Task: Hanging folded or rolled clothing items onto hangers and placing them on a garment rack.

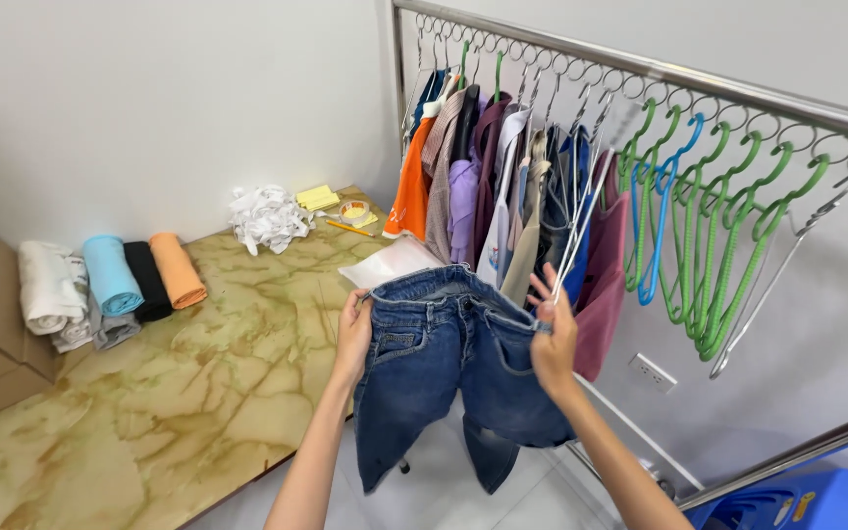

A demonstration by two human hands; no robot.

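Both hands — left hand [352, 329], right hand [553, 339] — have fingers clamped on the denim shorts' [453, 373] waistband at frame centre — a loosened pinch could drop them to the floor [444, 481].

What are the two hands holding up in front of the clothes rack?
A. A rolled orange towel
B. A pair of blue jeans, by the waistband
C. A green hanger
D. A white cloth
B. The left hand and the right hand each have a grip on one side of the waistband of the blue jeans, whose legs hang down beside the table.
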